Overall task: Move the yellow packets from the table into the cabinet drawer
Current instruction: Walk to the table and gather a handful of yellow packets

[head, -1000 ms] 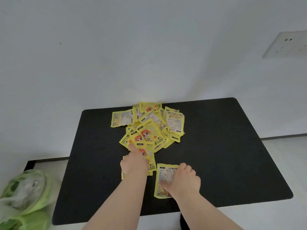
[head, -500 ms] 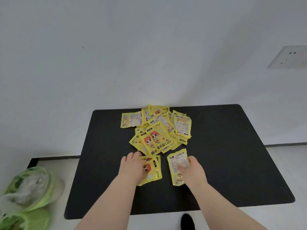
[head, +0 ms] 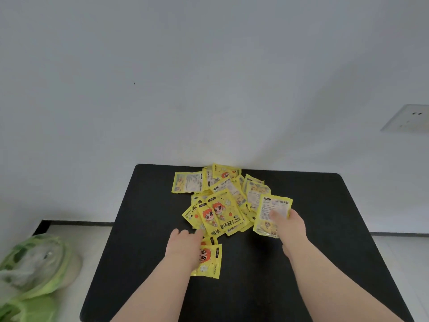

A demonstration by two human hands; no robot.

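Right hand (head: 289,225) lifted packet (head: 271,213) beside pile (head: 220,201), fingers gripping it, left hand (head: 184,248) flat on another packet (head: 209,261)

Glossy plastic-film yellow packets (head: 220,205) lie on a matt black table (head: 325,228).

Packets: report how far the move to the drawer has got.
Done: nothing that shows; no drawer or cabinet is in view. In hand: the right hand grips one packet, lifted at the pile's right edge; the left hand lies on two packets near the front of the table, grip unclear. Left: the pile on the table, nearly all of the job.
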